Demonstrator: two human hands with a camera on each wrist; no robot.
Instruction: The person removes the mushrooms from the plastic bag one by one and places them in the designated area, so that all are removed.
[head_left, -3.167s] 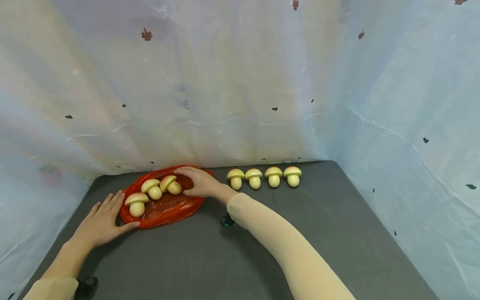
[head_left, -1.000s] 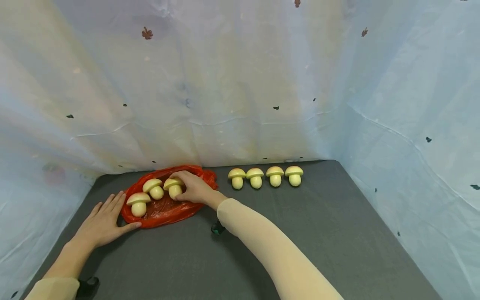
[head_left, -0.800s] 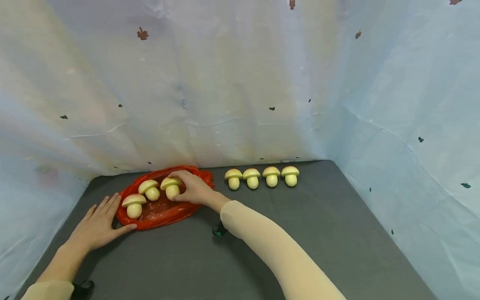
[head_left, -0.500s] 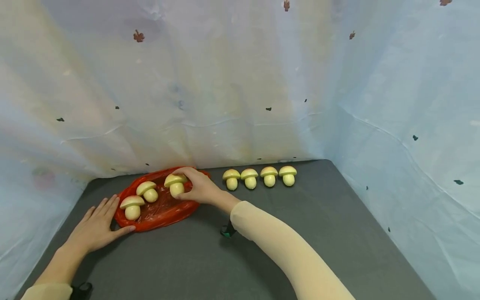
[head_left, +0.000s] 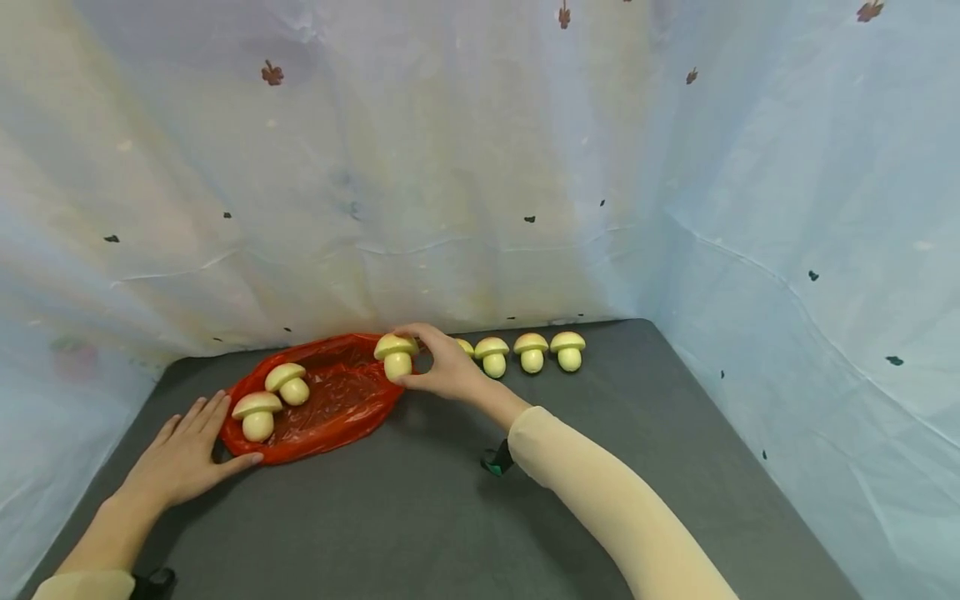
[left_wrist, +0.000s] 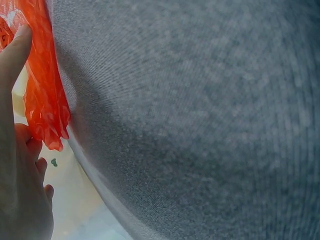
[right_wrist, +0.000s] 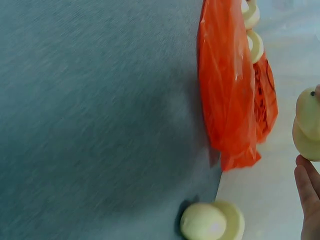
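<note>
My right hand point(head_left: 444, 368) pinches a pale yellow toy mushroom point(head_left: 396, 356) and holds it just above the right end of a red plastic bag point(head_left: 341, 400); the held mushroom point(right_wrist: 307, 125) shows at the right wrist view's edge. Two more mushrooms point(head_left: 286, 383) point(head_left: 256, 414) lie on the bag. My left hand point(head_left: 183, 454) rests flat on the grey table point(head_left: 420, 517), fingers touching the bag's point(left_wrist: 42, 95) left edge. A row of mushrooms point(head_left: 531, 352) stands at the back of the table, its leftmost one partly hidden behind my right hand.
Pale blue cloth walls point(head_left: 787, 233) enclose the table at the back, left and right. One mushroom of the row point(right_wrist: 212, 221) shows near the table's back edge in the right wrist view. Black wrist straps show on both forearms.
My right hand has lifted one mushroom off the red bag and carried it right, toward the row. Two mushrooms are left on the bag. My left hand has stayed put.
</note>
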